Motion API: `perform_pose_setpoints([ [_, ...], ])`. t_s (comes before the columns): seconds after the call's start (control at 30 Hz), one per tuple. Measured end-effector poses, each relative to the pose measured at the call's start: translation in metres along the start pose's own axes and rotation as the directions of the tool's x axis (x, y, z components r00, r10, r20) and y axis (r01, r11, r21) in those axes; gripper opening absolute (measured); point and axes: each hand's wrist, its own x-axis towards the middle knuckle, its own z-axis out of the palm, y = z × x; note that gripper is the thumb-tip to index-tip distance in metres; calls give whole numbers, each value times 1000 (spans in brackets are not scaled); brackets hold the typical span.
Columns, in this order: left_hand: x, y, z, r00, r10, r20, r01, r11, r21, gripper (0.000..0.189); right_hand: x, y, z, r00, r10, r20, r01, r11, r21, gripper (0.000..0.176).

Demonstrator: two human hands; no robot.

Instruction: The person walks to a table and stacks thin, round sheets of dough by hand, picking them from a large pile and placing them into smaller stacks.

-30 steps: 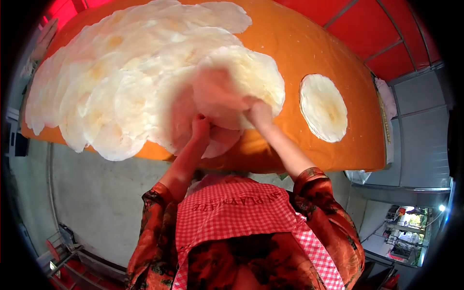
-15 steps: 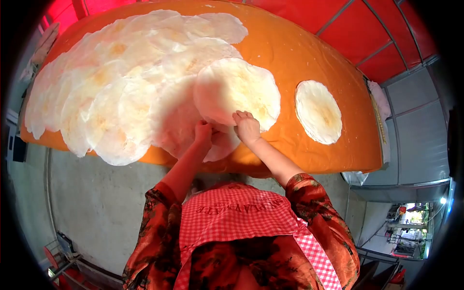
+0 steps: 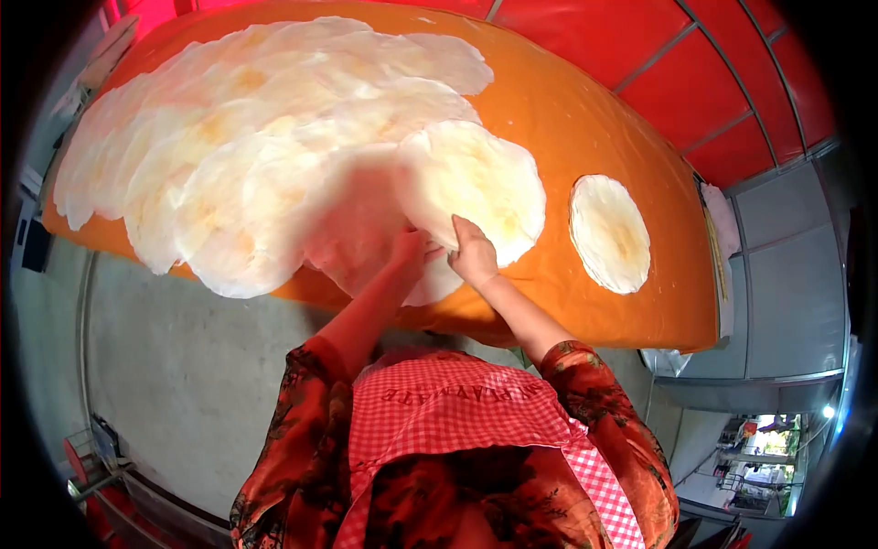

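Observation:
A round, thin flatbread sheet (image 3: 489, 183) lies partly over the right end of a large spread of overlapping sheets (image 3: 247, 156). My right hand (image 3: 473, 253) pinches its near edge, thumb on top. Just to the left, in shadow, my left hand (image 3: 408, 253) is closed at the same near edge, and its fingertips are partly hidden. Beneath both hands, another sheet (image 3: 434, 290) shows its lower rim. Farther right sits a separate round stack of sheets (image 3: 611, 235).
An orange cover (image 3: 549, 110) drapes the broad table, its near edge close to my apron (image 3: 457, 403). Red panels (image 3: 658, 82) rise behind it. Grey panels (image 3: 786, 265) stand at the right. Grey floor (image 3: 201, 366) shows at the left.
The view has shifted slightly, so the table sits a little differently in frame. My right hand's fingers have moved from lying over the flatbread's edge to pinching it.

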Motion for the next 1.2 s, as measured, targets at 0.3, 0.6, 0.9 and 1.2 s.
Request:
perform_pose_setpoints([
  [0.3,4,9,-4,984,-17,178,41,991,-129,15,3,-5,7,958,15,-285,-18,1000,-7,43],
  [0.6,-109,33,-117,399,892,-213,-665,441,602,40,81,-57,-181,982,147,-116,-167,968,-187,27],
  [0.9,-92,8,-164,952,227,-205,-206,972,116,16,-22,-120,34,975,-221,-33,214,965,-150,35],
  [1.2,-99,12,-157,972,186,-145,-169,978,118,17,0,-164,21,978,-208,9,204,949,-239,25],
])
